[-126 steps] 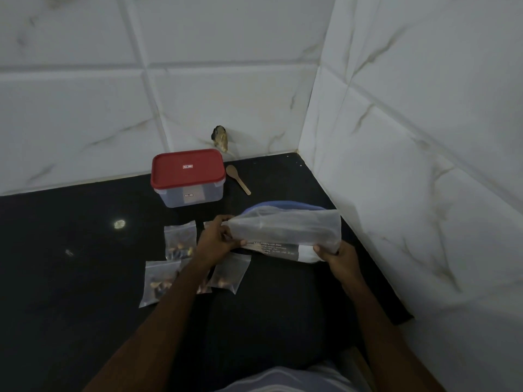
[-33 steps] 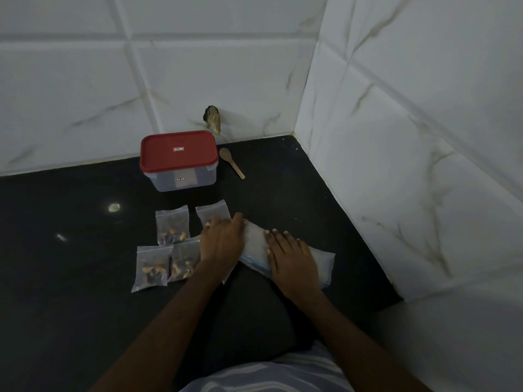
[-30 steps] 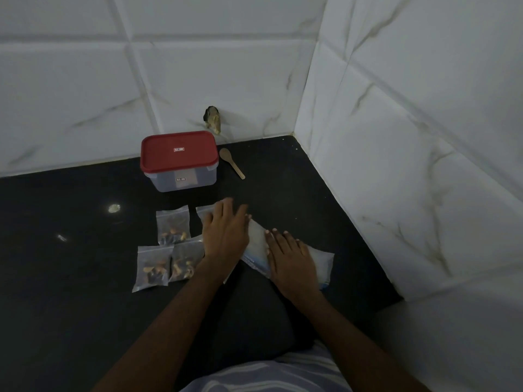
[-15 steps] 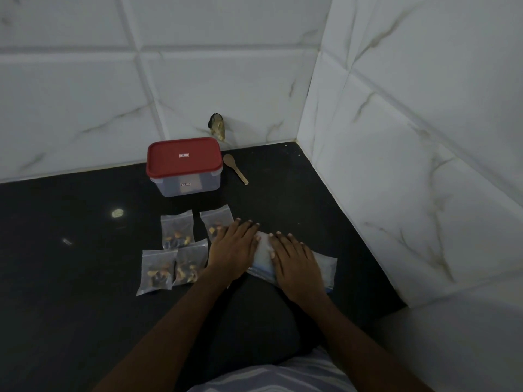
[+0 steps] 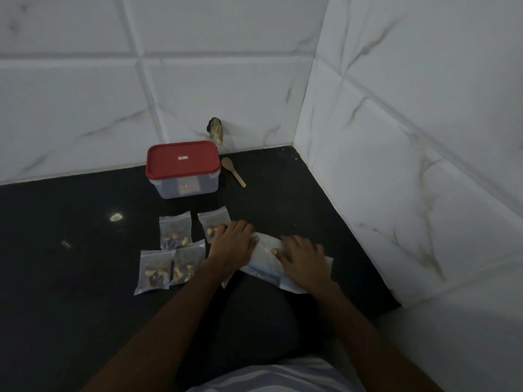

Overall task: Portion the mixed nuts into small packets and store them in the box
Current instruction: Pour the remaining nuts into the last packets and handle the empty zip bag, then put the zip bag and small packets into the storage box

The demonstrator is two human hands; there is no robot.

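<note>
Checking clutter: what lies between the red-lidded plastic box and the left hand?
Head view: one small clear packet of nuts, partly covered by the left hand.

left hand flat, right hand flat

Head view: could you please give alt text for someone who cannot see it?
Left hand and right hand press a large plastic bag flat on a dark counter. Four nut packets lie to their left; a red-lidded box and wooden spoon sit behind.

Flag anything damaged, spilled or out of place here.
One thing: a dark, ragged hole breaks the white wall tile just behind the red-lidded box and wooden spoon; it looks like damage. Nothing looks spilled on the counter.
</note>
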